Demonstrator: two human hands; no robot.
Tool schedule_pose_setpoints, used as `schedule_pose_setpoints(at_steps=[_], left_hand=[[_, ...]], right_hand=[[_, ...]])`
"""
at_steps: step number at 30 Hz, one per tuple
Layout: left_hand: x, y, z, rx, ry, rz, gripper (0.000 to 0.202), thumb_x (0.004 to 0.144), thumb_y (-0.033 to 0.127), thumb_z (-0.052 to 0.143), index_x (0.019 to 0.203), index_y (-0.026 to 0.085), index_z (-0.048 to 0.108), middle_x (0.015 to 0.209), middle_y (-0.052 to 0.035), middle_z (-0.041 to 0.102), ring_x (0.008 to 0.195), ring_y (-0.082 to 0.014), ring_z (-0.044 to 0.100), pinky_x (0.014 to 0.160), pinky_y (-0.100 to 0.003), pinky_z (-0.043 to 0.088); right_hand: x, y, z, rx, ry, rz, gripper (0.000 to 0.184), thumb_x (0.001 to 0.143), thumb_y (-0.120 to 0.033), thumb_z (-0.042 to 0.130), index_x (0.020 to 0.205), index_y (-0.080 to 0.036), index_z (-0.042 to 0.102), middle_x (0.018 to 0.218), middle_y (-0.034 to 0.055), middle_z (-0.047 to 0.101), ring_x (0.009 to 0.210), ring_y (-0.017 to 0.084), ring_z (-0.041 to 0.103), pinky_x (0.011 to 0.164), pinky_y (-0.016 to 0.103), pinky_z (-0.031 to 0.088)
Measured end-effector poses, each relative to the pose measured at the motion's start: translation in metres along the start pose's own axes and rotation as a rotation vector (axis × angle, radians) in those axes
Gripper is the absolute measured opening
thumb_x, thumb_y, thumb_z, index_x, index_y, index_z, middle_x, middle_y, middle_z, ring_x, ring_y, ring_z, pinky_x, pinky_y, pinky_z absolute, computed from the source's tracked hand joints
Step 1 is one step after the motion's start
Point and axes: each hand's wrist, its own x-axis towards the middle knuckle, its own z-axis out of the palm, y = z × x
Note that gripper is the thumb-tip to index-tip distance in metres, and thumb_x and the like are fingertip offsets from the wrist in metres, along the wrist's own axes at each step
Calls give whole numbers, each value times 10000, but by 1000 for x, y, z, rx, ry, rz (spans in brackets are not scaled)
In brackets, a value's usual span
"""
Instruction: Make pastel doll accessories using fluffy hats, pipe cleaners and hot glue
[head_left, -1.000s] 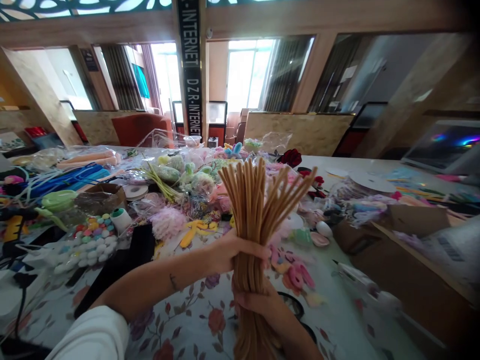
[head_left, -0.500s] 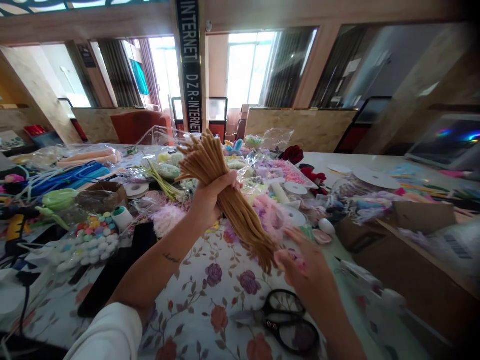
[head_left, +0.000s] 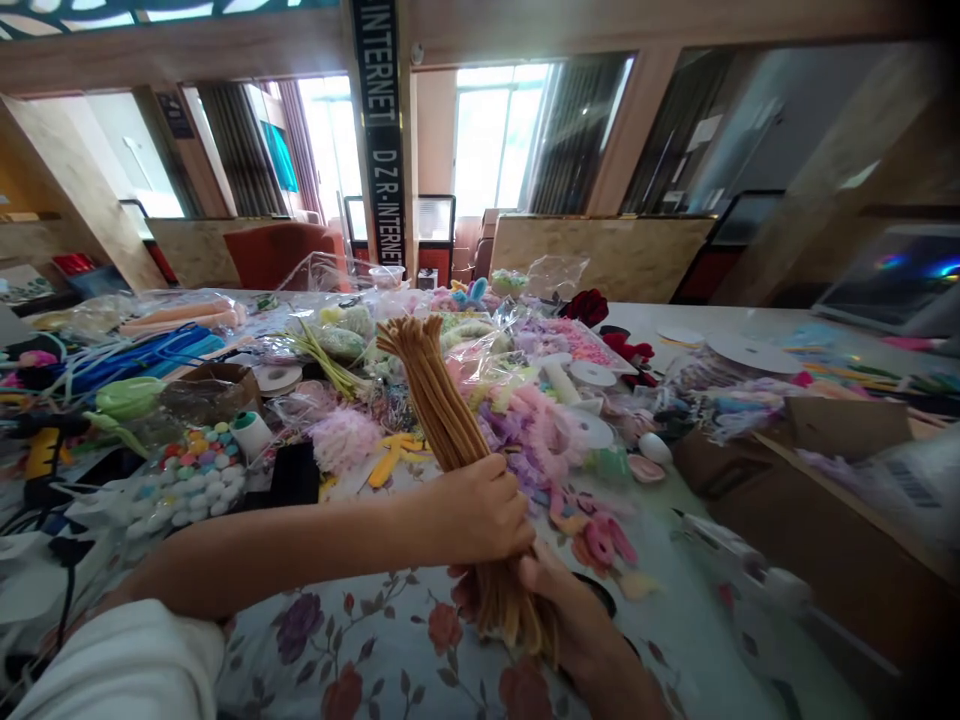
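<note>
A thick bundle of tan pipe cleaners leans up and to the left above the floral tablecloth. My left hand is wrapped around the bundle's middle. My right hand closes around the bundle's lower end, just below the left hand. Black scissors lie under the right hand and are almost wholly hidden by it.
Craft supplies crowd the table: pompoms in a bag, a thread spool, blue pipe cleaners, pink fuzzy trims, tape rolls. A white glue gun lies at the right beside cardboard boxes.
The left hand brought the bundle down from high on the left toward me. The right hand, open and apart half a second ago, has closed on the bundle's lower end over the scissors.
</note>
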Motion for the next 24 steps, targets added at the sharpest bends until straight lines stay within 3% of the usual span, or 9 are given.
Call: schedule_pose_setpoints(at_steps=[3, 6, 8, 10, 12, 15, 18, 21, 24], left_hand=[[1, -1, 13, 140, -6, 68, 303, 905, 115, 386, 728, 181, 623, 749, -129, 625, 707, -227, 488, 751, -394, 370], [6, -1, 13, 305, -31, 145, 348, 931, 121, 334, 805, 172, 654, 801, -128, 653, 760, -236, 539, 863, -424, 388], [7, -1, 8, 330, -10, 160, 366, 940, 107, 307, 914, 167, 667, 946, -131, 675, 934, -249, 583, 1024, -451, 325], [4, -1, 3, 227, 82, 113, 368, 939, 93, 315, 1091, 181, 638, 1177, -127, 635, 1185, -255, 521, 1132, -484, 202], [-3, 1, 2, 63, 233, -36, 387, 930, 102, 365, 1243, 217, 562, 1325, -117, 554, 1329, -263, 407, 1155, -523, 153], [-14, 8, 11, -259, 400, -407, 446, 893, 258, 526, 1333, 210, 480, 1348, -145, 516, 1326, -293, 395, 1122, -523, 263], [-17, 17, 27, -890, 321, -684, 595, 806, 442, 644, 1317, 183, 483, 1317, -148, 527, 1222, -284, 484, 1023, -445, 403], [-11, 22, 40, -1495, 181, -812, 562, 685, 468, 755, 1125, 155, 601, 1028, -86, 638, 954, -220, 602, 817, -324, 485], [-4, 24, 45, -1709, 224, -1008, 535, 532, 377, 861, 960, 139, 647, 792, -24, 611, 750, -154, 578, 675, -254, 451]], right_hand=[[-1, 4, 7, 115, -28, 113, 304, 580, -371, 825, 770, -184, 681, 708, 56, 668, 624, 199, 628, 579, 319, 489], [-3, 4, 10, 156, 70, 144, 142, 612, -206, 793, 647, -182, 657, 610, 15, 632, 553, 134, 585, 546, 250, 459], [-3, 4, 9, 135, 105, 120, 147, 632, -199, 772, 598, -167, 632, 546, 2, 591, 498, 113, 549, 502, 230, 429], [-1, 2, 6, 114, 126, 53, 194, 643, -227, 768, 571, -154, 603, 518, -6, 560, 467, 103, 519, 467, 220, 402], [1, 0, 1, 134, 196, -42, 222, 644, -243, 778, 594, -159, 579, 514, -28, 530, 464, 95, 493, 452, 213, 386], [5, -4, -7, 214, 352, -128, 263, 622, -259, 812, 663, -177, 566, 531, -55, 499, 480, 89, 468, 456, 206, 393], [7, -2, -8, 256, 433, -99, 334, 561, -294, 851, 741, -177, 596, 585, -42, 541, 514, 107, 499, 487, 226, 436], [7, 8, -2, 295, 315, -15, 377, 536, -347, 855, 741, -170, 592, 545, -48, 508, 470, 92, 456, 458, 221, 409], [6, 17, 4, 359, 80, 77, 405, 580, -340, 824, 545, -178, 455, 437, -84, 343, 397, 40, 313, 382, 167, 280]])
